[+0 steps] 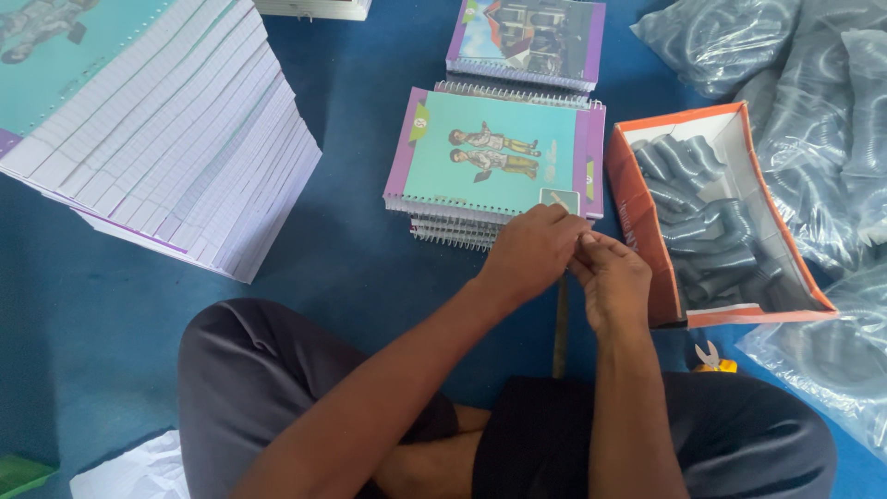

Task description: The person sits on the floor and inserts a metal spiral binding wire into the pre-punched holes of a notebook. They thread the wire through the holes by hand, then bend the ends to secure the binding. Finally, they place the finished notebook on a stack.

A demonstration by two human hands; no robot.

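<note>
From the head view, your left hand (531,251) and right hand (610,277) meet, fingers pinched shut on a thin dark spiral wire (560,323) beside the teal-covered, spiral-bound notebook stack (494,152) on the blue floor (351,240). Several look bound; the tall unbound stack of ruled pages (176,129) remains. The orange cardboard box (637,217) holds grey ribbed coils.

A tall slanted stack of unbound ruled pages (176,129) lay well to the left of the grip. Clear bags of grey spirals (832,139) were heaped to the right. Small pliers (710,356) rested below right, on blue flooring (351,231).
</note>
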